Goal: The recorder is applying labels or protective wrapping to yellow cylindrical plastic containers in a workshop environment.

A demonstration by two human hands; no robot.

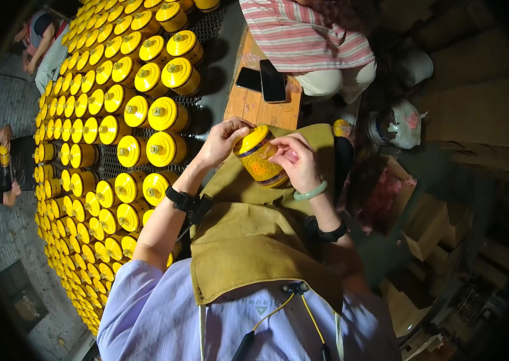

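Observation:
Over my apron-covered lap a yellow canister is held tilted. It has a plain yellow lid, a dark band near the top and another at the base, and a speckled orange-and-yellow pattern between them. My left hand grips it at the lid's left edge, thumb toward the lid. On the other side, my right hand has its fingers curled, thumb and fingertips against the canister's wall. Whether anything small sits between those fingertips is too fine to tell. A pale green bangle circles the right wrist.
Rows of yellow canisters with metal-tipped lids fill a mesh rack on the left. Two phones lie on a wooden bench ahead, beside a seated person in stripes. Cardboard boxes stand at right; other people are at far left.

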